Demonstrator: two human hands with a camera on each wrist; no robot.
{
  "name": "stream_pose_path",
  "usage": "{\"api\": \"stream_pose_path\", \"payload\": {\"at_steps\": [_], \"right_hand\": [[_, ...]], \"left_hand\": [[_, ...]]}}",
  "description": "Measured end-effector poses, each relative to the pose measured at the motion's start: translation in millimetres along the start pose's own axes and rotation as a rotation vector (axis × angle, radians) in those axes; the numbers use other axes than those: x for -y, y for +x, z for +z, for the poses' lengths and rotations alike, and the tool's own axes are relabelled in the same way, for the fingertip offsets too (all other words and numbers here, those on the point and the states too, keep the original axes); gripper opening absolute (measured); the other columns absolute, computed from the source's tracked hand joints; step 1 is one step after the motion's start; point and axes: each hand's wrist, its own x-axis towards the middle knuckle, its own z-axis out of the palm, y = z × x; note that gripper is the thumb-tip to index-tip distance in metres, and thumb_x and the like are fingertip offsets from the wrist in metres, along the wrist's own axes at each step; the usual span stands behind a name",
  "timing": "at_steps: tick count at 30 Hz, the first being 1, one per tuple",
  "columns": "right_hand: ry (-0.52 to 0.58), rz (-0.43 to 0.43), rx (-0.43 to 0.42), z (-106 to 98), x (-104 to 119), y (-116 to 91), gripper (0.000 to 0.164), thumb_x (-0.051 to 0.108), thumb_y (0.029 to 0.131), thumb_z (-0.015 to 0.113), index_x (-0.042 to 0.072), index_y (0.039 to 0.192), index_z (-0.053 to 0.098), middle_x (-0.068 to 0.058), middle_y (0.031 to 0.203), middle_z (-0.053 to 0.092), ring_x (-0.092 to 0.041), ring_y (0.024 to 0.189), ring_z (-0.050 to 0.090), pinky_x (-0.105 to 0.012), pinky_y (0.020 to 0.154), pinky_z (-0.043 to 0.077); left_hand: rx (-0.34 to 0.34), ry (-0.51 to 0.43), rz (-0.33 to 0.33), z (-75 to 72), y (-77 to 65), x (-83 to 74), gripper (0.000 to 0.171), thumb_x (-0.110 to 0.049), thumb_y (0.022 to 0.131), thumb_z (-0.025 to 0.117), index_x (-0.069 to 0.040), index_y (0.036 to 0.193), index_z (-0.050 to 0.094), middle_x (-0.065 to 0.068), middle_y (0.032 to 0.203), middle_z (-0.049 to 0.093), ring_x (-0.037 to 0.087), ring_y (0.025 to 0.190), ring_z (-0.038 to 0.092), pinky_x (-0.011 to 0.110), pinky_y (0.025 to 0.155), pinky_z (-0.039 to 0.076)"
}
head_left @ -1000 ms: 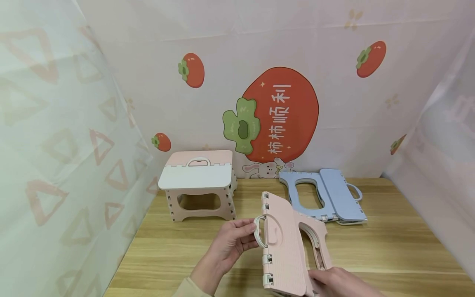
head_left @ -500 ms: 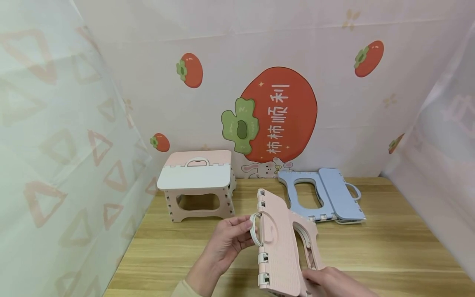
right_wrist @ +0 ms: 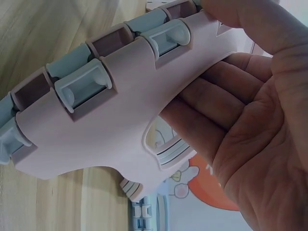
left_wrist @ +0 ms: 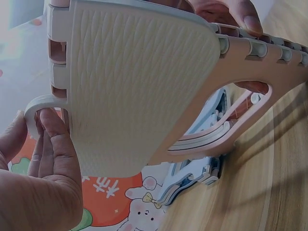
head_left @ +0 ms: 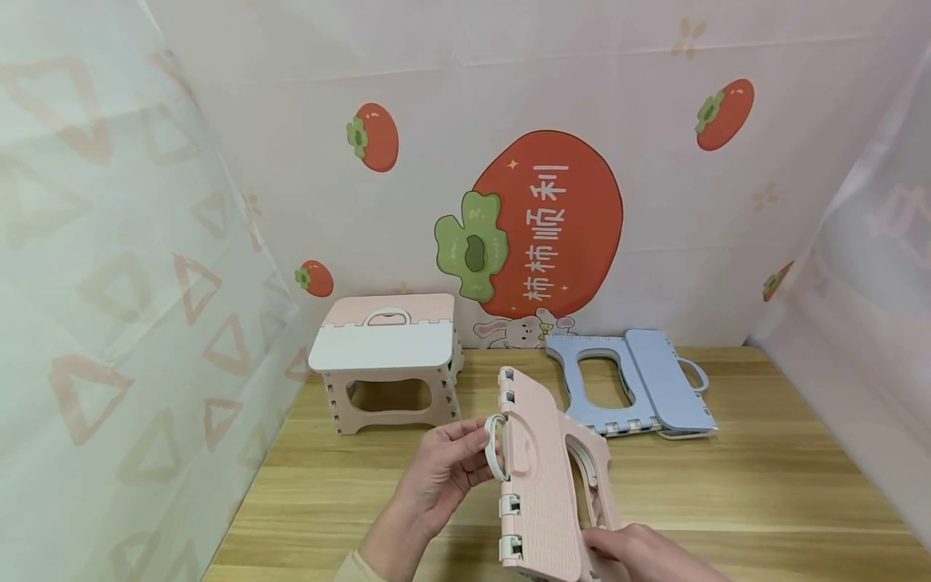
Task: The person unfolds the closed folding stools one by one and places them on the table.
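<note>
A pink folding stool [head_left: 541,477], folded flat, is tilted up in front of me between both hands. My left hand [head_left: 440,477] pinches its white carrying handle [head_left: 494,449] between thumb and fingers. On the opposite side my right hand [head_left: 643,554] grips the stool's leg panel [right_wrist: 115,120], fingers through the oval opening and thumb along the hinged edge. The left wrist view shows the cream ribbed face of the seat [left_wrist: 134,86], with the handle [left_wrist: 43,102] looped over my fingers.
An unfolded pink and white stool [head_left: 381,347] stands at the back left. Behind the held stool, a blue folding stool [head_left: 669,384] lies folded flat on the wooden table [head_left: 727,501]. A printed cloth backdrop [head_left: 655,283] closes off the rear.
Both hands have moved the pink folding stool slightly left and up, keeping it tilted. My grip on the handle and leg panel stays the same.
</note>
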Motion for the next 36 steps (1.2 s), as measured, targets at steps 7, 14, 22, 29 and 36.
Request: {"api": "stream_pose_path", "payload": {"at_steps": [7, 14, 22, 29, 36], "right_hand": [[0.037, 0.007, 0.000, 1.3, 4.8, 4.3, 0.028, 0.036, 0.096, 0.073, 0.020, 0.118, 0.064, 0.011, 0.111, 0.072, 0.006, 0.095, 0.063, -0.010, 0.068, 0.050], [0.035, 0.018, 0.003, 2.9, 6.9, 6.9, 0.029, 0.036, 0.096, 0.073, 0.020, 0.119, 0.065, 0.010, 0.114, 0.071, 0.004, 0.099, 0.063, -0.012, 0.073, 0.052], [0.058, 0.007, 0.017, 3.7, 9.2, 10.1, 0.029, 0.035, 0.096, 0.073, 0.018, 0.117, 0.065, 0.005, 0.115, 0.073, -0.002, 0.105, 0.066, -0.015, 0.076, 0.056], [0.068, -0.007, 0.012, 5.9, 10.8, 13.1, 0.030, 0.035, 0.096, 0.073, 0.019, 0.120, 0.065, 0.001, 0.119, 0.072, -0.007, 0.108, 0.067, -0.016, 0.080, 0.057], [0.120, 0.018, 0.040, 6.5, 13.6, 16.4, 0.032, 0.034, 0.097, 0.072, 0.017, 0.123, 0.065, -0.001, 0.124, 0.071, -0.009, 0.111, 0.067, -0.022, 0.082, 0.060]], "left_hand": [[-0.006, -0.003, 0.000, 2.2, -2.3, -4.0, 0.011, -0.005, 0.100, 0.062, -0.009, 0.100, 0.073, 0.001, 0.088, 0.078, 0.010, 0.079, 0.075, 0.030, 0.080, 0.062], [-0.021, 0.004, -0.003, 4.2, -6.1, -8.4, 0.011, -0.006, 0.099, 0.063, -0.010, 0.099, 0.073, 0.000, 0.089, 0.078, 0.010, 0.079, 0.075, 0.030, 0.079, 0.062], [-0.039, 0.015, -0.006, 7.3, -10.0, -13.4, 0.009, -0.007, 0.099, 0.064, -0.006, 0.103, 0.072, 0.003, 0.088, 0.078, 0.012, 0.079, 0.075, 0.032, 0.080, 0.062], [-0.049, 0.032, -0.002, 9.1, -12.3, -16.2, 0.010, -0.006, 0.099, 0.063, -0.004, 0.106, 0.070, 0.004, 0.087, 0.077, 0.013, 0.079, 0.075, 0.034, 0.081, 0.063], [-0.068, 0.041, -0.007, 10.9, -15.3, -19.4, 0.009, -0.007, 0.099, 0.064, -0.004, 0.105, 0.070, 0.004, 0.087, 0.077, 0.013, 0.079, 0.075, 0.033, 0.080, 0.063]]}}
